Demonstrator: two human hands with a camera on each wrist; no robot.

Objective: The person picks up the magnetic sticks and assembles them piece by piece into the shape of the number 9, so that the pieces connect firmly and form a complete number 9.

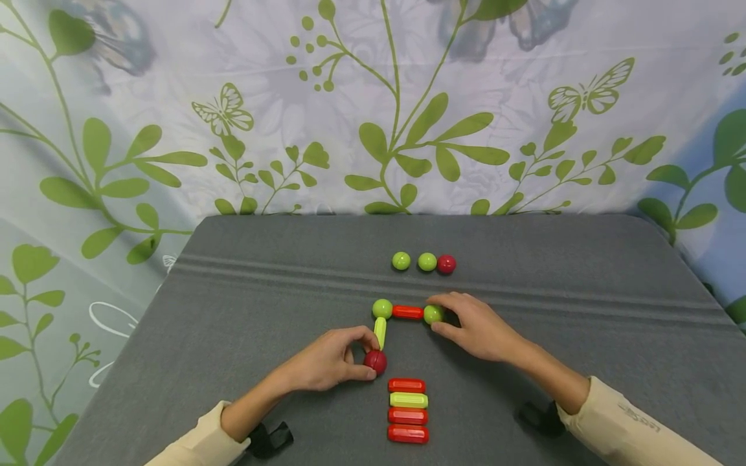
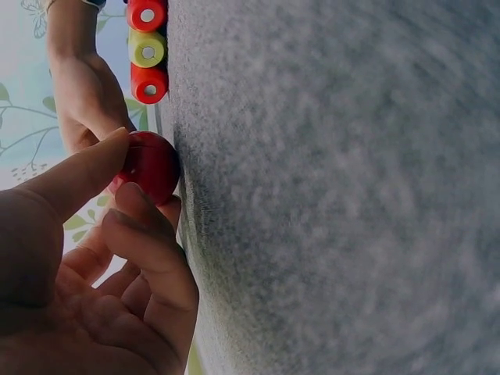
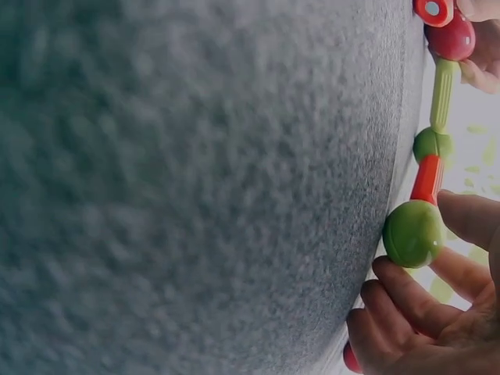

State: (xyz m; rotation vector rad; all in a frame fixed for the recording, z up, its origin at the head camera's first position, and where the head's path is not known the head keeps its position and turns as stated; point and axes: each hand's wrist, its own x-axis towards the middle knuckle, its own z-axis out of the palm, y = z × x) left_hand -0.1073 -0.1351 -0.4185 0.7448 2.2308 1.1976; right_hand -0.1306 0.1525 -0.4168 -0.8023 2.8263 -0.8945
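Red ball [image 1: 375, 361] is pinched by left hand [image 1: 326, 360], right hand [image 1: 474, 327] pinches green ball [image 1: 432, 314]; building seems half done, next likely needs another rod [image 1: 406, 386].

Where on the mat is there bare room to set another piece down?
The mat is bare left of the left hand and right of the right hand, out to both edges. The strip behind the three balls is free too. It is crowded in the middle: the rod chain and the stacked rods by the hands.
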